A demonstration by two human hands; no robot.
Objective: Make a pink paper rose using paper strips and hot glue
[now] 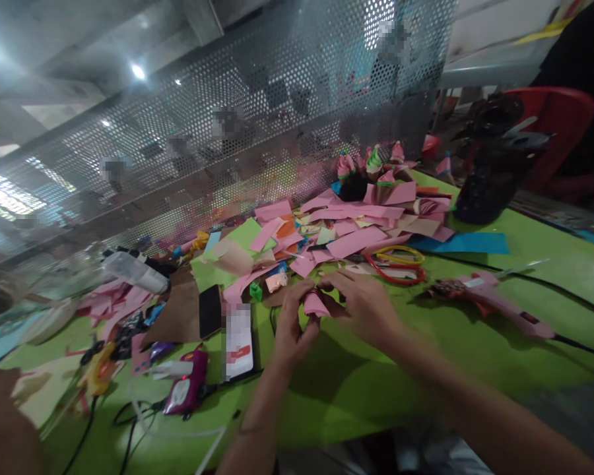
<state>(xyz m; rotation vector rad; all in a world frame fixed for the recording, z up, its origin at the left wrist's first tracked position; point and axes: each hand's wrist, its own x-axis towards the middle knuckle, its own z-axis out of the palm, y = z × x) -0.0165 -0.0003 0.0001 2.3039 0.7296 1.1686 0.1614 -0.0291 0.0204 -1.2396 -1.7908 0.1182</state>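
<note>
A small curved piece of pink paper (315, 304) is held between my two hands, above the green table (336, 409). My left hand (296, 321) pinches it from the left, its thumb below and its fingers above. From the right, my right hand (363, 305) grips the same paper, its fingertips partly hidden behind it. Just behind the hands lies a heap of pink paper strips (361, 241). Scissors with red and yellow handles (396, 262) rest beyond my right hand. A phone with a lit screen (239, 343) lies left of my left hand.
At the right lies a pink hot glue gun (512, 309) with a black cord. Swirled paper ice creams (373, 161) stand at the back before a perforated metal screen (257, 132). A dark phone (210, 311), purple device (187, 382) and yellow glue gun (99, 369) are left.
</note>
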